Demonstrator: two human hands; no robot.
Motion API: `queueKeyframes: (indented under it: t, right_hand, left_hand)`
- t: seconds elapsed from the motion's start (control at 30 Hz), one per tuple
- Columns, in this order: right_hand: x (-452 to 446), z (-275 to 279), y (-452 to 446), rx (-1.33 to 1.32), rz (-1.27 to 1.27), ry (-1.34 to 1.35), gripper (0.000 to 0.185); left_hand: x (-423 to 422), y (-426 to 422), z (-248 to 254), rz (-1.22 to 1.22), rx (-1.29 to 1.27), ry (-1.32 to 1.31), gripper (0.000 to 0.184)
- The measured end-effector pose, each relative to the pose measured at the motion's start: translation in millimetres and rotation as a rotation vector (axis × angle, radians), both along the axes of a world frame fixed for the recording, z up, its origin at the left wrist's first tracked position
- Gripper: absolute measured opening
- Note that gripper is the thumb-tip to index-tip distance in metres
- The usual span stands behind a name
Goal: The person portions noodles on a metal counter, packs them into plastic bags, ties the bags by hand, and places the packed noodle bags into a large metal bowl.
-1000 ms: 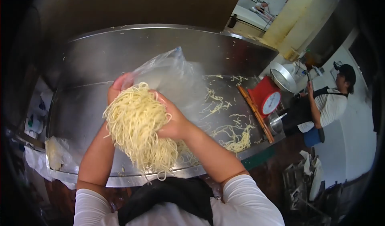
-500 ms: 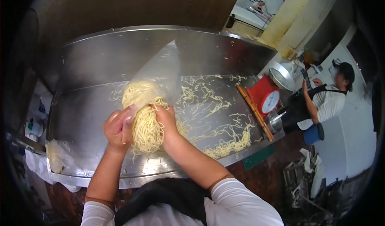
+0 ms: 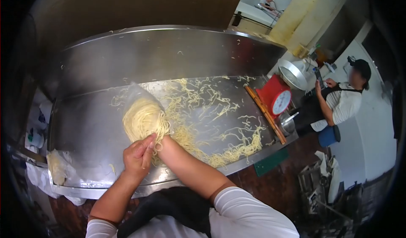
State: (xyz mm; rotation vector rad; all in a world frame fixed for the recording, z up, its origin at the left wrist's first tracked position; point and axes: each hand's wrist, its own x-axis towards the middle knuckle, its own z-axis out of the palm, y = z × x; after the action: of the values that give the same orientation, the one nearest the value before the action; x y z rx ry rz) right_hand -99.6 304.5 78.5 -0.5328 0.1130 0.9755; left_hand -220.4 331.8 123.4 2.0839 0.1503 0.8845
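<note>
A clear plastic bag lies over the metal tray, its closed end pointing away from me. Pale yellow noodles fill it in a rounded mass, and some strands hang at its mouth. My left hand is closed, pinching the bag's edge at the mouth, on the near side. At the same opening, my right hand reaches in against the noodles from the right; its fingers are hidden by strands and plastic.
Loose noodles are strewn over the right half of the steel tray. A wooden stick lies beside a red scale. Another bag sits at the left corner. A person stands at right holding a device.
The noodles that stuck out toward me are now inside the bag. The bag has tipped down and left, and my right hand has moved into its mouth. My left hand has come nearer me.
</note>
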Motion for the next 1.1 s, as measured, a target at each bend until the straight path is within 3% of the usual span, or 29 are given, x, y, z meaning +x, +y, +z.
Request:
queueKeyframes:
  t: [0.17,0.3,0.4,0.43,0.57,0.67,0.8,0.9,1.0,1.03,1.1]
  right_hand:
    - [4,-17,23,0.096,0.222,-0.185,0.029]
    - [10,-48,44,0.075,0.476,-0.626,0.030]
    - [10,-24,19,-0.189,0.590,-1.126,0.031]
    - [23,-16,14,-0.511,0.848,-1.260,0.036]
    - [11,30,-20,-0.643,0.895,-1.341,0.049]
    - [4,4,-34,-0.631,0.655,-1.574,0.054]
    - [-6,4,-50,-0.663,0.614,-1.503,0.070]
    - [-17,-11,-68,-0.717,0.268,-1.502,0.077]
    - [-31,-62,-75,-0.776,0.091,-1.819,0.086]
    - [-29,-61,-73,-0.666,0.083,-1.856,0.072]
    - [-27,-55,-74,-0.823,0.372,-1.530,0.062]
  left_hand:
    - [8,-3,7,-0.013,-0.074,0.038,0.017]
    - [12,14,-6,0.087,-0.098,0.035,0.020]
    - [11,42,-13,0.173,-0.409,0.017,0.022]
    - [10,50,-16,0.174,-0.422,0.001,0.022]
    - [5,68,-27,0.193,-0.432,0.020,0.020]
    - [3,67,-24,0.209,-0.444,0.071,0.019]
    - [4,72,-28,0.203,-0.543,0.075,0.018]
    - [2,72,-23,0.205,-0.686,0.090,0.018]
    - [-2,62,2,0.183,-0.883,0.149,0.019]
    - [-3,60,5,0.180,-0.887,0.151,0.019]
    - [-2,59,9,0.180,-0.892,0.147,0.020]
